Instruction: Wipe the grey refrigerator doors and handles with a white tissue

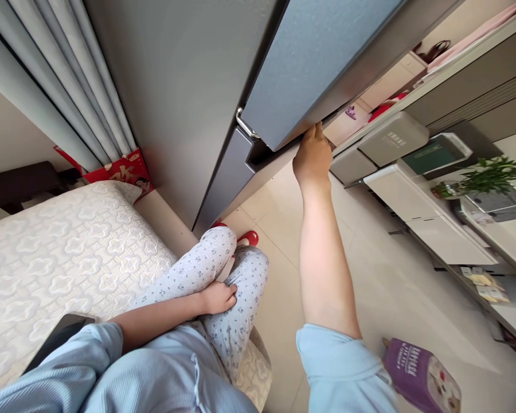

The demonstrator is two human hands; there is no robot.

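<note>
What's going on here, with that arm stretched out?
A person sits on the edge of a bed. Their right hand reaches out to the edge of a grey door, fingertips tucked at its edge; whether they grip it cannot be told. Their left hand rests on their leg, holding nothing. A phone lies on the bed, and a purple bag sits on the floor.

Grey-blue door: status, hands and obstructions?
Right hand at edge of grey-blue textured door, grip unclear. Left hand rests on floral pyjama leg. Purple bag on floor, apart.
</note>
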